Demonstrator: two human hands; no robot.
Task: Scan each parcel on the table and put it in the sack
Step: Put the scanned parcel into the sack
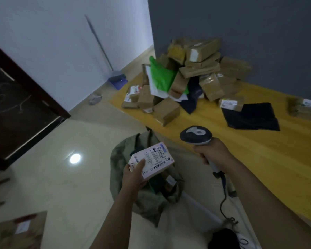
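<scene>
Parcel [152,159]: gripped by left hand [136,174], long axis lower-left to upper-right, above sack [118,159].
Scanner [196,135]: gripped by right hand [213,155].
Table [258,151]: edge right of sack.

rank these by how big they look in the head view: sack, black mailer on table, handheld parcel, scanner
1. sack
2-3. black mailer and handheld parcel look alike; the parcel is nearer the camera, so I won't rank them
4. scanner
</scene>
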